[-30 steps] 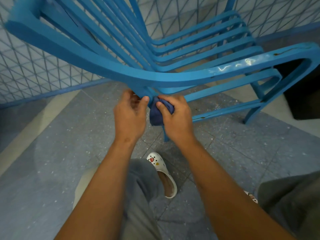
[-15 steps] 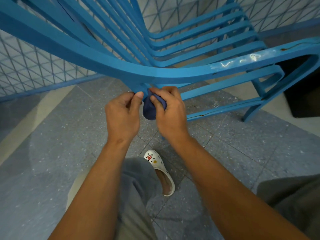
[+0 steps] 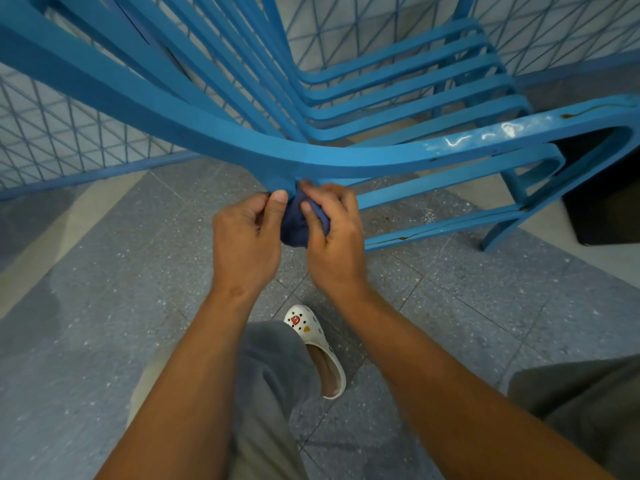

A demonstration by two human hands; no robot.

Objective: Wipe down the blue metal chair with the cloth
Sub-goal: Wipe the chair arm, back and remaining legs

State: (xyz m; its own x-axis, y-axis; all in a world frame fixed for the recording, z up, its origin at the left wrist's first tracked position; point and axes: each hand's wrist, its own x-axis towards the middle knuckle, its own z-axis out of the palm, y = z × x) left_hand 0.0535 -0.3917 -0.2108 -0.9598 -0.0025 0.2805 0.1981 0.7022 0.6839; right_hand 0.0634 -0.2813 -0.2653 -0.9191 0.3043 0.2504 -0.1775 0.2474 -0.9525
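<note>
My right hand (image 3: 334,233) and left hand (image 3: 247,237) both pinched the soft, bunched cloth (image 3: 294,225) under the chair (image 3: 311,161) rail, limp enough to wrap its stiff metal.

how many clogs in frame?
1. A white clog with charms on the tiled floor, just below the hands. Any second clog may be hidden under the right arm.

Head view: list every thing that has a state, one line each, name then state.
blue metal chair: tilted, paint chipped on its frame.
cloth: bunched, pressed at the chair's frame.
left hand: curled, pinching the cloth.
right hand: gripping the cloth.
white clog: worn, on the floor.
</note>
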